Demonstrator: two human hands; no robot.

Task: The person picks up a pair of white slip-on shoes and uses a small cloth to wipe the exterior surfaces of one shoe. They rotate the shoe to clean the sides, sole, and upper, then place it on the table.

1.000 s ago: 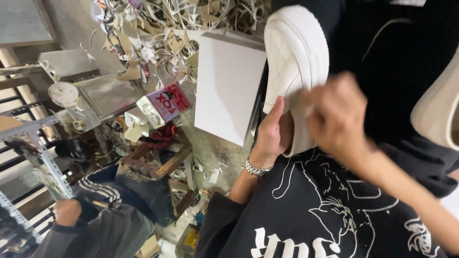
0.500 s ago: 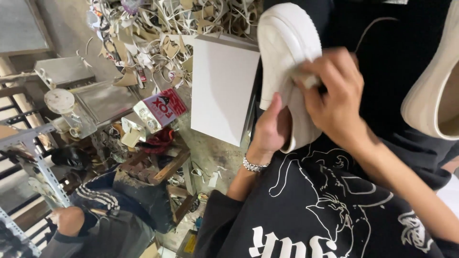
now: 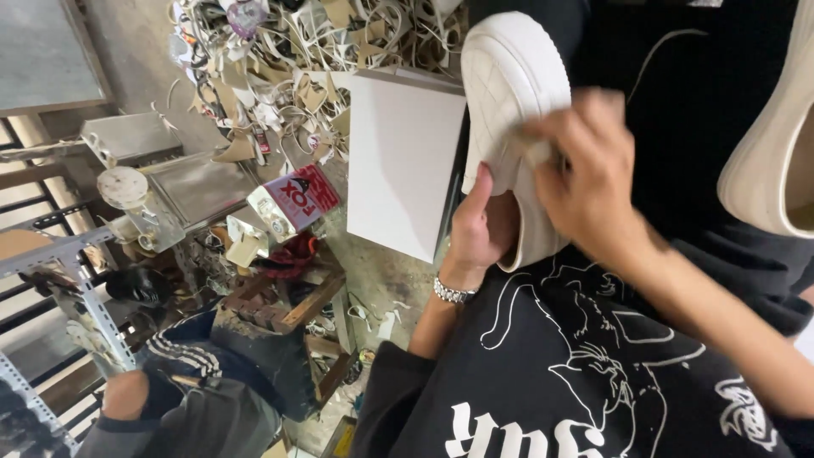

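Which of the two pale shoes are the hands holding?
The white shoe in the middle, sole facing the camera: the left hand grips it, the right hand lies across it. The cream shoe at the right edge is untouched.

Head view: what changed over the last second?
The right hand slid up the white shoe sole, from near the heel end toward the middle, pressing something small and pale against it; it is blurred. The left hand kept its grip on the shoe's lower end, bracelet on the wrist. The white box behind stayed put.
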